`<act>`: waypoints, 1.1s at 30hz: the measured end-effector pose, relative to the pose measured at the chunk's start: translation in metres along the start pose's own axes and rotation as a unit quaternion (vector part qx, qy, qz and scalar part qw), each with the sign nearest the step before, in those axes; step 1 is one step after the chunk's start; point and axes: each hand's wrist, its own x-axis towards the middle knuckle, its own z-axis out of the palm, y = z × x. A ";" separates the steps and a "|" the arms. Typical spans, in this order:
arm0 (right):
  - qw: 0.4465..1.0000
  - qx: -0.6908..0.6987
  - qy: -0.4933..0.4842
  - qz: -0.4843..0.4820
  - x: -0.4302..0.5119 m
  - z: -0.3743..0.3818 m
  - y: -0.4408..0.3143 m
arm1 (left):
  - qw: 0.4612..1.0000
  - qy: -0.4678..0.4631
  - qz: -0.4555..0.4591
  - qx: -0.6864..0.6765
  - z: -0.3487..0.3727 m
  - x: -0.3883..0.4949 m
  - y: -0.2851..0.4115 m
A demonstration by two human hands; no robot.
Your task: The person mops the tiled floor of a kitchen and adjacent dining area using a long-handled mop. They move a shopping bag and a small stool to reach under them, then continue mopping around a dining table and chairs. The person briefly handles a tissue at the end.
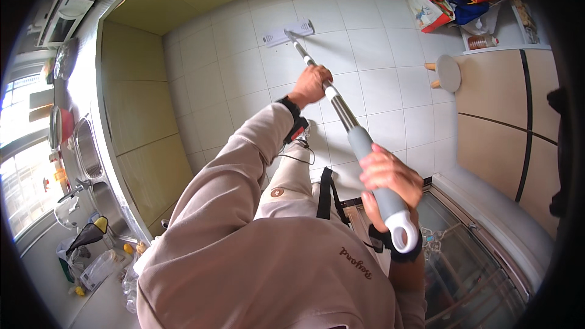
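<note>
A flat mop's steel pole [343, 107] runs diagonally from the upper middle of the head view towards the lower right. Its pale rectangular head [289, 33] lies on the tiled floor. My left hand [313, 83] is closed around the middle of the pole. Nearer my body, my right hand [393, 180] grips the grey handle sleeve [360, 141], just above the white hanging loop [403, 233]. Small dark specks [277, 50] lie on the tiles beside the mop head.
Olive cabinets [137, 61] border the floor at left and top. At right are a small round stool [448, 73], a shopping bag [427, 4], an open shelf with a bottle [482, 42], and beige cabinets [496, 87]. A glass-paned door [466, 256] stands at lower right; a double sink [89, 148] is left.
</note>
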 end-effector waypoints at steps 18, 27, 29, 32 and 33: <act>0.996 -0.043 0.055 0.059 -0.211 -0.092 -0.148 | 0.971 -0.191 -0.004 -0.143 0.103 -0.158 0.261; 0.999 -0.020 -0.029 0.011 -0.190 -0.082 -0.154 | 0.985 -0.141 -0.044 -0.094 0.060 -0.151 0.248; 1.000 -0.010 -0.019 -0.006 -0.177 -0.073 -0.142 | 0.992 -0.103 -0.038 -0.067 0.046 -0.137 0.228; 1.000 0.018 0.018 -0.016 -0.153 -0.054 -0.116 | 1.000 -0.013 -0.011 -0.015 0.028 -0.113 0.181; 1.000 0.027 0.008 0.003 -0.144 -0.048 -0.106 | 1.000 -0.005 -0.006 -0.013 0.021 -0.102 0.159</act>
